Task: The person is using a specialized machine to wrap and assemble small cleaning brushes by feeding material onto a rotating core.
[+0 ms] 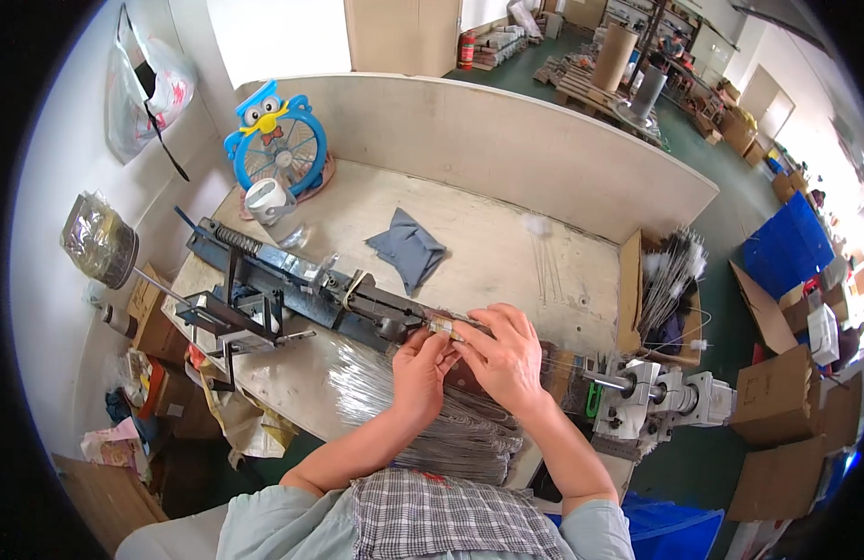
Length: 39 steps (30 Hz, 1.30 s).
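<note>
A long dark metal jig (292, 285) with a spring at its far end lies slantwise across the wooden workbench (506, 252). My left hand (419, 366) and my right hand (503, 358) meet at the jig's near end. Both pinch a small pale part (442, 326) there, along with thin wires. A big bundle of thin silvery wires (394, 397) lies on the bench under my hands. What exactly is between my fingers is partly hidden.
A grey cloth (408, 247) lies mid-bench. A blue owl-shaped fan (278, 145) and a white cup (266, 199) stand at the back left. A cardboard box of white-tipped wires (670, 280) sits right, with a grey motor unit (665, 397) near it. Cardboard boxes (777, 392) stand on the floor.
</note>
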Motion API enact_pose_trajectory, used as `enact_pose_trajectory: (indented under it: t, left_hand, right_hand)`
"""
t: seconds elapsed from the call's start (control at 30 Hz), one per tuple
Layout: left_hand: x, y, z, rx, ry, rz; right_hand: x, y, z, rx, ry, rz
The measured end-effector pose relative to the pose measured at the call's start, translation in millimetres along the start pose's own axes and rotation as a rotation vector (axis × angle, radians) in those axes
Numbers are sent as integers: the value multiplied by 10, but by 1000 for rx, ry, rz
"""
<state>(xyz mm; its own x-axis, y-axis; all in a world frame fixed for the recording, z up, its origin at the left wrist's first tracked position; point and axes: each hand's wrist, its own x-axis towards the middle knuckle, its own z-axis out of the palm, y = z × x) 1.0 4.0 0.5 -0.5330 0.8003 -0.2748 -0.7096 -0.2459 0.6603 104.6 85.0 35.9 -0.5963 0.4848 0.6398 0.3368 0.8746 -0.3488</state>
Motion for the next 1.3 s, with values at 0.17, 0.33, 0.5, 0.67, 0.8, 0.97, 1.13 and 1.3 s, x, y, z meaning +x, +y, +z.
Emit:
enact_pose_trajectory:
  t: [0.17, 0.33, 0.5, 0.67, 0.8, 0.97, 1.13, 1.3]
  left_hand:
    - [27, -1, -78, -48, -2, 3]
    - [7, 19, -31, -143, 42, -68]
    - [-33, 33, -59, -138, 3, -37]
    - [-24, 10, -69, -79, -18, -42]
    - [-22, -17, -6, -62, 8, -40]
    - [-37, 45, 41, -61, 26, -11]
    - [-7, 17, -22, -105, 22, -29]
    - [-13, 25, -5, -108, 43, -23]
  right_hand:
    - [56, -104, 59, -1, -57, -1]
    - [93, -91, 55, -12, -87, -12]
    - [88, -176, 128, 0, -9, 32]
    - [22, -171, 54, -42, 12, 43]
    - [-29, -110, 17, -70, -23, 50]
    - [4, -86, 40, -45, -16, 25]
    - [6, -91, 71, -36, -3, 40]
    - [25, -131, 153, -29, 24, 45]
